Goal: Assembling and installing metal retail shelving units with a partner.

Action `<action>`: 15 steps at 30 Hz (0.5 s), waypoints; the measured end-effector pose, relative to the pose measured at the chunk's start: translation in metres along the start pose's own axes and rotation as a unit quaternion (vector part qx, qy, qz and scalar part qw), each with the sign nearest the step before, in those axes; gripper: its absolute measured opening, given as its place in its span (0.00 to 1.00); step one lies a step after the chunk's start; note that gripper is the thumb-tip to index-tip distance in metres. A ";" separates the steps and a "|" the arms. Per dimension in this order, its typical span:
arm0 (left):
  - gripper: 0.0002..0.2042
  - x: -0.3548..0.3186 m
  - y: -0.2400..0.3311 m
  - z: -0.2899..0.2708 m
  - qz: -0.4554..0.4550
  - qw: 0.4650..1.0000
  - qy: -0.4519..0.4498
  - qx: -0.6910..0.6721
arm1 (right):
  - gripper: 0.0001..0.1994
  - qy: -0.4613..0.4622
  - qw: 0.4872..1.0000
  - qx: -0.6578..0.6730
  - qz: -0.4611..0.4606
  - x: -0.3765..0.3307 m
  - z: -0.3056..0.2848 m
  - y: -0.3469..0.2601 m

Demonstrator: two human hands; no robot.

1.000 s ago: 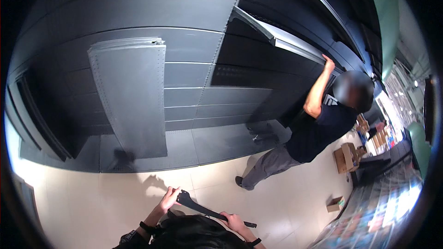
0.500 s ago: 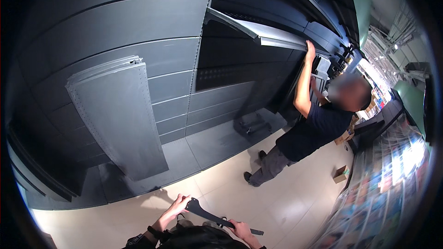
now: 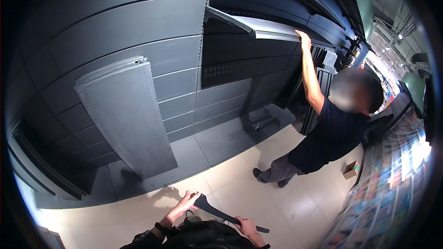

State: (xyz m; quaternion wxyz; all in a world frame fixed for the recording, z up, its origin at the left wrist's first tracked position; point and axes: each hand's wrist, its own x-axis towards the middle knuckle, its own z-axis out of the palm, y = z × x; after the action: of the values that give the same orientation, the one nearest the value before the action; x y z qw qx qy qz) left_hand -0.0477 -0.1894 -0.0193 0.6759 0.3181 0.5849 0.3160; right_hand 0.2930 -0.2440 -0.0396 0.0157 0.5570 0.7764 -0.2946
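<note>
A long, dark shelf bracket (image 3: 218, 212) slants across the front of my body, held between both hands. My left hand (image 3: 184, 204) is closed on its wide upper end. Lower down and to the right, my right hand (image 3: 248, 227) grips it close to the narrow end, whose tip sticks out past my fingers. Beyond, on the dark wall panelling, a grey metal shelf (image 3: 274, 32) is mounted. A co-worker (image 3: 330, 133) in dark clothes has one raised hand (image 3: 304, 41) on its front edge.
Several grey shelf panels (image 3: 129, 117) lean stacked against the wall on the low base deck (image 3: 187, 153). Dark metal parts (image 3: 264, 122) lie farther along the deck. A small cardboard box (image 3: 351, 169) is on the tiled floor, beside plastic-wrapped goods (image 3: 383, 189) at right.
The view has shifted slightly. The co-worker has stepped to the right, keeping one hand on the shelf edge; their other arm is now hidden. Both my hands still hold the bracket.
</note>
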 end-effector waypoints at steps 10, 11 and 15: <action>0.28 -0.004 0.007 0.059 0.032 0.999 0.005 0.040 | 0.18 0.048 0.998 0.002 -0.043 -0.019 -0.022 0.049; 0.27 0.000 0.010 0.070 0.004 0.998 0.018 0.052 | 0.18 0.037 0.999 -0.018 -0.027 -0.025 -0.023 0.054; 0.34 0.011 0.027 0.114 0.005 0.994 -0.036 0.101 | 0.15 0.082 0.996 0.029 0.013 -0.055 -0.020 0.081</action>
State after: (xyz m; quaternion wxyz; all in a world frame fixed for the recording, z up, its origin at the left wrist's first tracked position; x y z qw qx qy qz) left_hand 0.0647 -0.1714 0.0081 0.6593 0.3987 0.5874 0.2475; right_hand 0.3909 -0.2646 -0.0399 -0.0602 0.5892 0.7590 -0.2705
